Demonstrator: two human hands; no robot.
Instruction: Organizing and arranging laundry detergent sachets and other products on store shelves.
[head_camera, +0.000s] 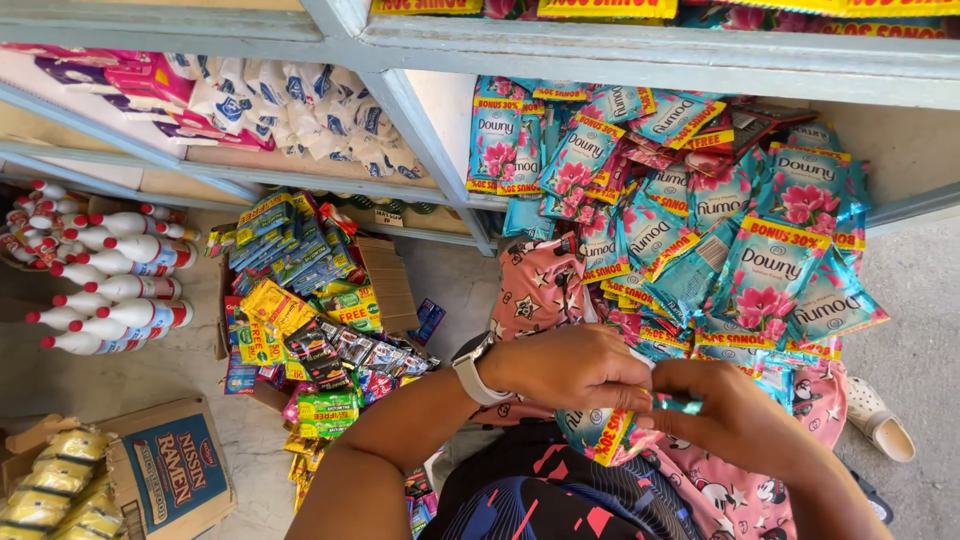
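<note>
Reaching in from seven o'clock, the left hand (570, 368), a pale watch on its wrist, pinches a teal sachet (603, 432) near the middle of the view. Opposite, the right hand (725, 412) grips the same sachet, fingers curled; its far edge seems hidden beneath them. At one o'clock, teal-and-pink sachets (700, 230) spill from a grey shelf (640, 50). White red-capped bottles (105, 285) lie at nine o'clock.
</note>
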